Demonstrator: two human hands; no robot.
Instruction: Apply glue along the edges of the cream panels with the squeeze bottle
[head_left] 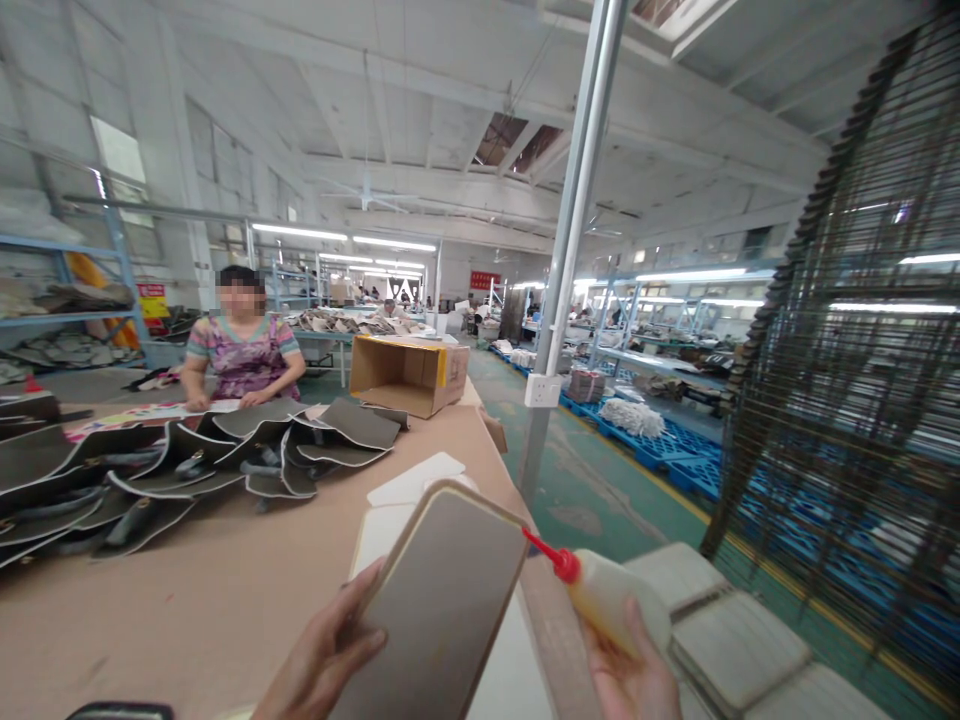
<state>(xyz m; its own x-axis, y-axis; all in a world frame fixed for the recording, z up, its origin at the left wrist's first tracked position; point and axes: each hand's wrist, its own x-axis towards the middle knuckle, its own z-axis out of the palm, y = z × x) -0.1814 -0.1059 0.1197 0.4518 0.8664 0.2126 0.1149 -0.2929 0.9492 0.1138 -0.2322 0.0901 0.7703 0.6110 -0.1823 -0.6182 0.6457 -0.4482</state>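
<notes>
My left hand [334, 640] grips the left edge of a grey panel with rounded corners [442, 600], thumb on its face. The panel is tilted up over the table. In my right hand [626, 655] is a squeeze bottle [611, 595] of pale yellowish liquid with a red cap and a thin red nozzle. The nozzle tip is at the panel's upper right edge; whether it touches cannot be made out. White flat pieces [416, 478] lie on the table behind and under the panel.
Dark grey-green pieces with white edges [187, 460] spread across the table's left side. An open cardboard box [409, 372] stands at the far end. Stacked pale panels [739, 645] are at lower right, beside a metal post [566, 250]. Another person [241, 350] sits across the table.
</notes>
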